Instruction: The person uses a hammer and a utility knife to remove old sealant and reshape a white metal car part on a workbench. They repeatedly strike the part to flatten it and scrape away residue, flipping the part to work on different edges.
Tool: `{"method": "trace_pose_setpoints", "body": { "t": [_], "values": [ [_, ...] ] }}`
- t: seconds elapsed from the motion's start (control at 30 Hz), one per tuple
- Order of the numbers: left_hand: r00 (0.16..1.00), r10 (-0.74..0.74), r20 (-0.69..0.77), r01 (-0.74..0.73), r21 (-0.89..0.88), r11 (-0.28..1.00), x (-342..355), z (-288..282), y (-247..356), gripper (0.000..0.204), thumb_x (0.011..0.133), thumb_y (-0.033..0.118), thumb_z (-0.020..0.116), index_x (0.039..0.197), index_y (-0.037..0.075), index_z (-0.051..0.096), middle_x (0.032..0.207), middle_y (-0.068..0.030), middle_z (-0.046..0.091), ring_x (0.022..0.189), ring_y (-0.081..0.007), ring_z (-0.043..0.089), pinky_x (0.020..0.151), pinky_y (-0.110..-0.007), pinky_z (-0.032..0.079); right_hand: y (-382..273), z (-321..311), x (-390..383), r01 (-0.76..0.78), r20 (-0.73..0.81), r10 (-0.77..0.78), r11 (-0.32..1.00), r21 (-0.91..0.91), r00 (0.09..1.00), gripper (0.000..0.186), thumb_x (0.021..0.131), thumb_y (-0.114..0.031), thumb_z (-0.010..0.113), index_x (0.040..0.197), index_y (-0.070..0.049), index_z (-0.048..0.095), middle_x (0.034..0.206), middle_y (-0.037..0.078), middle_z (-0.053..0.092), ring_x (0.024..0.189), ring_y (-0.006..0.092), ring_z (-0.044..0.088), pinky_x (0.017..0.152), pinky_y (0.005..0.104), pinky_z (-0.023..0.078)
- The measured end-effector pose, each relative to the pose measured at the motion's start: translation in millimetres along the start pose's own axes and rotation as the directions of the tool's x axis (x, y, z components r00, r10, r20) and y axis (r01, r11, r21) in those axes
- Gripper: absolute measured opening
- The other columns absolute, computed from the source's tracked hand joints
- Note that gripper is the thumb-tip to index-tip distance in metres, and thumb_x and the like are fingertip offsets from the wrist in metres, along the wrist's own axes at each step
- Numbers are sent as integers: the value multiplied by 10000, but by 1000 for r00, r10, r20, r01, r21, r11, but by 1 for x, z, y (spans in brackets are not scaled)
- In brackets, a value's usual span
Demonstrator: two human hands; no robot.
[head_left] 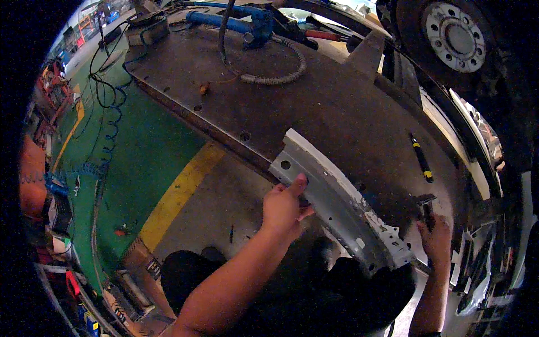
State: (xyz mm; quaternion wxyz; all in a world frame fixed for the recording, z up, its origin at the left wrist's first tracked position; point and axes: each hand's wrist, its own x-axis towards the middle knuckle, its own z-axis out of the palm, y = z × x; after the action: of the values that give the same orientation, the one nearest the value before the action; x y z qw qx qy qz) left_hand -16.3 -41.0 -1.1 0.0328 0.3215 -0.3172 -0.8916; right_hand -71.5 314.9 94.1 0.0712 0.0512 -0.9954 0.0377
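Note:
My left hand [284, 208] grips the near edge of a long, curved car body panel [328, 194], thumb on top and fingers beneath. The panel is bare grey metal with a pale strip along its far edge, several holes and a ragged end at the lower right. That end reaches over my lap, while the rest slants across the edge of a brown metal table [331, 123]. To the right, my right hand [437, 238] is closed round the dark handle of a T-shaped hand tool [426, 209]. The tool's exact kind is unclear.
A yellow and black utility knife [421, 160] lies on the table beyond the tool. Farther back are a blue hydraulic ram [224, 22] and a ribbed hose [281, 77]. A wheel [456, 36] stands at upper right. Coiled blue air hose [112, 129] hangs at left.

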Motion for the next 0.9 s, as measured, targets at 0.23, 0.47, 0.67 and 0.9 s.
{"method": "trace_pose_setpoints", "body": {
  "t": [0.23, 0.47, 0.67, 0.9],
  "values": [
    [999, -3, 38, 2, 20, 1000, 5, -3, 0, 246, 937, 276, 621, 1066, 70, 588, 939, -61, 667, 785, -182, 647, 523, -280, 536, 49, 34, 2, -66, -295, -1, 974, -216, 955, 332, 891, -205, 627, 1131, 22, 597, 1065, 214, 587, 1002, 400, 577, 887, 447, 461],
    [1000, -15, -25, 14, -51, 999, -5, 0, 5, 259, 886, 263, 704, 962, 43, 591, 853, -42, 621, 697, -158, 601, 565, -310, 523, 93, 45, 13, -48, -128, 7, 945, -323, 992, 295, 929, -254, 558, 1008, 30, 556, 964, 269, 595, 922, 464, 578, 787, 524, 465],
    [997, -25, -72, 27, 28, 999, -18, 4, 12, 280, 871, 274, 729, 967, 42, 604, 850, -39, 624, 712, -173, 605, 569, -315, 525, -35, -46, -25, -185, 97, 161, 740, 646, 982, 375, 920, -273, 632, 1136, -28, 446, 697, 85, 567, 524, 184, 556, 450, 323, 456],
    [998, 50, -29, -50, 19, 999, -10, 8, 1, 277, 881, 264, 708, 998, 29, 618, 843, -74, 654, 657, -185, 602, 532, -326, 512, -193, -80, -85, -79, 234, -159, 644, 761, 959, 562, 897, -325, 659, 1328, -38, 443, 926, 142, 658, 738, 246, 665, 659, 372, 552]
  ]
}}
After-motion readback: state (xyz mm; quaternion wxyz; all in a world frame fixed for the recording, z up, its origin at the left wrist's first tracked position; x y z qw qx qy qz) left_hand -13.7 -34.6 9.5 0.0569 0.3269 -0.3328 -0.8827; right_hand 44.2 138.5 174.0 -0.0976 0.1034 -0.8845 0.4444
